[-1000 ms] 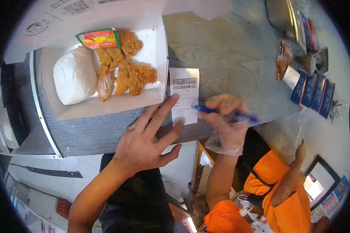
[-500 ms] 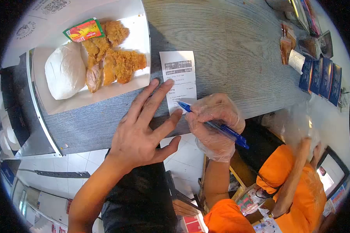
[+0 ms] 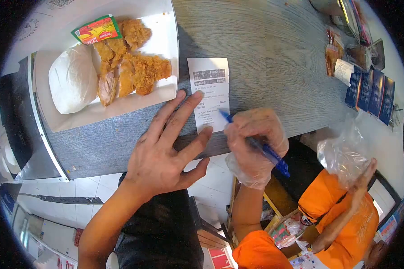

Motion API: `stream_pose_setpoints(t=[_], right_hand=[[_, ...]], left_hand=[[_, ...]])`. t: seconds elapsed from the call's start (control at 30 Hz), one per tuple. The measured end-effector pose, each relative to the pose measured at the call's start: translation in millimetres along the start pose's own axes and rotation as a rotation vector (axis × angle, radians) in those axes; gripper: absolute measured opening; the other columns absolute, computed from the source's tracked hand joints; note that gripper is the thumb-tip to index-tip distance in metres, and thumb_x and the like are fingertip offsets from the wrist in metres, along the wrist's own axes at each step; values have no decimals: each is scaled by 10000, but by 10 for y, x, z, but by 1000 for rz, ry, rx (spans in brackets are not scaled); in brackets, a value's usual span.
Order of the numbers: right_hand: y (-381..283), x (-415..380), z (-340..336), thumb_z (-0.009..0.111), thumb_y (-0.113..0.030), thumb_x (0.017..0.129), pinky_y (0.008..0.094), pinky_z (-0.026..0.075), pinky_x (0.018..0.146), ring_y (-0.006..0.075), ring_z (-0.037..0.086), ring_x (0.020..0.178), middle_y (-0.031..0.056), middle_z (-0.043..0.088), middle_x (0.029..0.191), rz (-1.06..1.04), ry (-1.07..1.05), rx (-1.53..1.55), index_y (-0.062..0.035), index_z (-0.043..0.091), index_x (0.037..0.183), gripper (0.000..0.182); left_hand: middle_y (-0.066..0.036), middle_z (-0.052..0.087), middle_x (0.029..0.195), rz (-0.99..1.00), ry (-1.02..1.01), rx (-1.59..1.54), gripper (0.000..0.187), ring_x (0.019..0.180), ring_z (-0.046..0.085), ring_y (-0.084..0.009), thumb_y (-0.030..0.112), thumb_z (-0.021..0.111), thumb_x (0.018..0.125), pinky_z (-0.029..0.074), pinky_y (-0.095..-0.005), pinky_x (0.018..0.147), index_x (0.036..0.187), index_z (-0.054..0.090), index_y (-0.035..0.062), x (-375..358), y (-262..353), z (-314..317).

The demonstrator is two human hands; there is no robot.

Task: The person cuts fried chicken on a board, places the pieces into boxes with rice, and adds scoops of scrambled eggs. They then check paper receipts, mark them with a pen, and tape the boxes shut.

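Note:
A printed paper receipt [image 3: 209,83] lies on the grey wood-grain table, next to an open food box. My bare left hand [image 3: 166,143] rests with spread fingers, its fingertips on the receipt's left and lower edge. In a clear plastic glove, my right hand [image 3: 258,145] grips a blue pen [image 3: 274,157], the tip over the receipt's right part and slightly blurred. The white food box [image 3: 134,104] holds pieces of fried chicken [image 3: 146,71], a white paper-wrapped bundle [image 3: 73,80] and a red and green sauce sachet [image 3: 97,30].
Dark blue boxes [image 3: 370,94] and small brown sachets [image 3: 331,58] sit along the table's right end. At lower right a person in an orange shirt and cap [image 3: 323,193] handles a clear plastic bag [image 3: 345,154]. The table's front edge runs under my wrists.
My right hand has moved the pen slightly to the right, off a line of print, and a pen stroke shows there. The other person's plastic bag has shifted.

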State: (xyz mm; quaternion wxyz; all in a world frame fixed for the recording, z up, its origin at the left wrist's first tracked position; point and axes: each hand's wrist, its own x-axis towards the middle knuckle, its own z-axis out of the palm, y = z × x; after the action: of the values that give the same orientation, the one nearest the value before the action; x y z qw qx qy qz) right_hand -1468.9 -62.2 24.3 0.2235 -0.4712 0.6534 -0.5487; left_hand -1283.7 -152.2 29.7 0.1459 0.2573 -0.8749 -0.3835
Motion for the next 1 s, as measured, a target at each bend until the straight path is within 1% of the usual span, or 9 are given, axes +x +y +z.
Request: stream_pose_setpoints(t=[0.03, 0.2, 0.27, 0.33, 0.5, 0.73, 0.83, 0.93, 1.0], right_hand=[[-1, 3, -11, 807, 43, 675, 342, 556, 751, 217, 708, 814, 51, 726, 819, -30, -70, 29, -121, 620, 814, 285], [-10, 19, 13, 802, 58, 678, 346, 556, 740, 218, 702, 807, 65, 721, 818, -63, -91, -25, -111, 615, 812, 285], [97, -63, -22, 794, 84, 677, 326, 555, 718, 208, 697, 790, 72, 711, 815, 36, 157, -15, -105, 610, 795, 289], [111, -110, -52, 781, 111, 672, 311, 551, 699, 195, 690, 770, 77, 703, 816, 109, 180, 16, -100, 607, 792, 298], [24, -7, -71, 773, 108, 661, 311, 553, 704, 189, 688, 753, 69, 706, 789, 30, -29, 36, -110, 602, 782, 302], [61, 33, -66, 774, 110, 653, 316, 553, 699, 194, 688, 741, 67, 704, 767, -4, -44, -15, -106, 594, 783, 310], [100, 19, -110, 772, 114, 653, 316, 555, 694, 188, 686, 735, 56, 697, 745, 16, -85, 72, -109, 590, 794, 320], [153, -37, -86, 774, 106, 661, 311, 555, 686, 181, 686, 727, 47, 697, 738, 33, 142, 9, -117, 581, 796, 323], [101, -47, -79, 776, 100, 664, 307, 554, 681, 178, 687, 723, 47, 701, 748, 86, 111, 93, -123, 575, 777, 320]], left_hand=[[-249, 456, 1508, 0, -1, 0, 485, 1396, 418, -469, 213, 823, 658, 392, -522, 1129, 1120, 716, 112, 0, -2, -7], [-250, 459, 1505, 3, -3, 20, 482, 1390, 420, -475, 202, 824, 655, 396, -527, 1124, 1117, 719, 116, 2, 5, -3], [-251, 458, 1506, 3, -2, 19, 485, 1390, 420, -475, 202, 825, 652, 395, -529, 1125, 1117, 719, 118, -3, -1, 5], [-252, 458, 1506, 2, -3, 17, 488, 1390, 420, -475, 202, 827, 649, 394, -531, 1125, 1118, 719, 120, -6, -5, 4], [-255, 457, 1508, -1, -3, 25, 505, 1393, 418, -474, 199, 829, 645, 389, -543, 1126, 1132, 716, 128, 8, 4, 9], [-255, 461, 1506, -4, -1, 23, 500, 1396, 413, -476, 199, 822, 651, 377, -543, 1134, 1136, 716, 137, 4, 3, 17], [-254, 461, 1507, -7, -6, 22, 496, 1396, 414, -476, 208, 821, 654, 374, -543, 1135, 1134, 718, 138, -1, 0, 16], [-255, 462, 1506, -5, -6, 35, 497, 1394, 416, -474, 215, 822, 653, 374, -540, 1135, 1133, 719, 138, 4, -6, 18], [-254, 464, 1504, 0, -4, 25, 502, 1393, 418, -472, 220, 822, 651, 377, -536, 1134, 1135, 719, 139, -2, -10, 19]])
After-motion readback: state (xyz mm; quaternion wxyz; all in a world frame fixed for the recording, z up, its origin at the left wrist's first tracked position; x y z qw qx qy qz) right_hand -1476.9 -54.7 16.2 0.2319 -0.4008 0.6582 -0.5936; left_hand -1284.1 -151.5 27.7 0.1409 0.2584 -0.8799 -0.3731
